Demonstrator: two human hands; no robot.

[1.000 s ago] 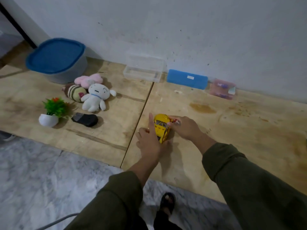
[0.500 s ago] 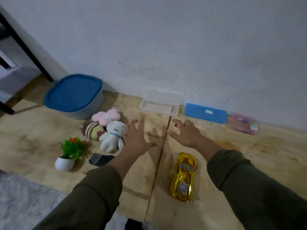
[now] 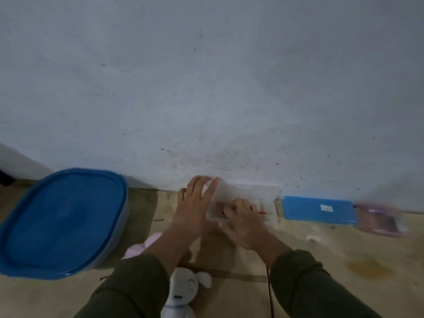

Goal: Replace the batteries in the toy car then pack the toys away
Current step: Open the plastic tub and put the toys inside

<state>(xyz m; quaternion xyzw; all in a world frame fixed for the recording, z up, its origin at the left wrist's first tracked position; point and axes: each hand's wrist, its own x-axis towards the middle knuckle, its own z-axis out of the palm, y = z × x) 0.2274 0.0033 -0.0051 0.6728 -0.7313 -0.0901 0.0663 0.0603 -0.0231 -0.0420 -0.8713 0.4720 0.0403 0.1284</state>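
Observation:
A clear plastic box (image 3: 271, 208) sits against the wall, its lid (image 3: 247, 191) tilted up. My left hand (image 3: 192, 210) grips the lid's left end with fingers spread. My right hand (image 3: 243, 223) lies on the box's front, fingers curled over its base. A small red thing (image 3: 261, 212) sticks out beside those fingers; I cannot tell what it is. A white plush (image 3: 183, 288) lies between my forearms, and a pink plush (image 3: 140, 246) peeks out left of my left arm. The yellow toy car is out of view.
A large tub with a blue lid (image 3: 62, 221) stands at the left. Right of the clear box, a blue case (image 3: 319, 210) and a pink case (image 3: 380, 220) lie along the wall. The wooden board (image 3: 332, 260) extends to the right.
Both hands left the yellow car on the board and reached forward to the clear box. The lid now stands raised. The view moved closer to the wall.

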